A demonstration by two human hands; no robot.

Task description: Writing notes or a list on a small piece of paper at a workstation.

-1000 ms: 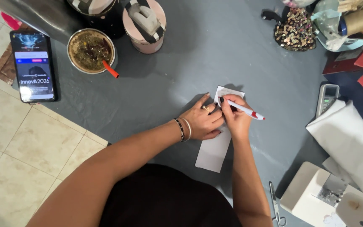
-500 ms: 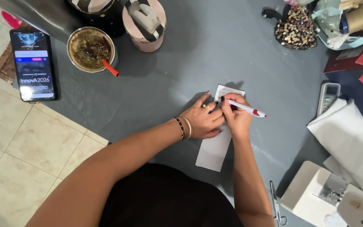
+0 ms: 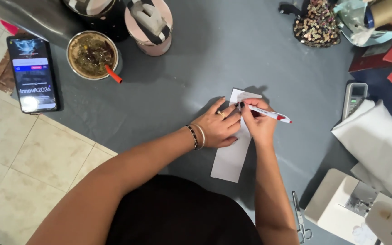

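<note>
My left hand (image 3: 218,126) presses flat on the white paper strip (image 3: 232,154) lying on the grey counter (image 3: 169,95), while my right hand (image 3: 258,124) pinches the red-and-white pen (image 3: 268,113), tip at the strip's far end. I judge I'm marking it; next needs a steady stroke with the strip pinned.

Pen (image 3: 268,113) tip hidden behind fingers (image 3: 248,119) — scissors (image 3: 300,220) cut off below.

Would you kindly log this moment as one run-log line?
left hand: flat on paper strip | right hand: holds pen, tip on strip | surface: grey table
</note>
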